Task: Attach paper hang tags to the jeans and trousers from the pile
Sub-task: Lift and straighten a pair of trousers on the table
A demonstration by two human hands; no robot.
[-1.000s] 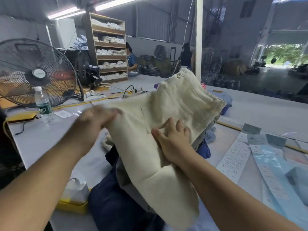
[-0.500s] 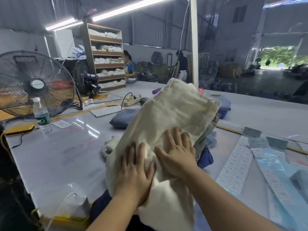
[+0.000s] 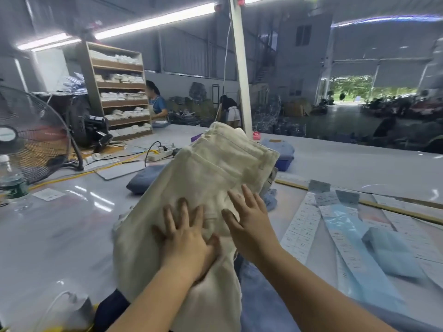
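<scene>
Now the cream trousers (image 3: 201, 188) lie on the pile at the centre of the table (image 3: 60, 231), waistband toward 12 o'clock. Both the left hand (image 3: 185, 238) and the right hand (image 3: 249, 224) press flat on them, fingers spread. At 3 o'clock lie paper strips (image 3: 300, 226), probably tags; at 9 o'clock the tabletop is bare.

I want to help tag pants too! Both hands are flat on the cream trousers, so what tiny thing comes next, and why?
Probably the right hand reaches for a tag from the paper tag strips beside it. The cream trousers lie smoothed under both flat hands, the left hand pinning them, and no tag is held yet.
</scene>
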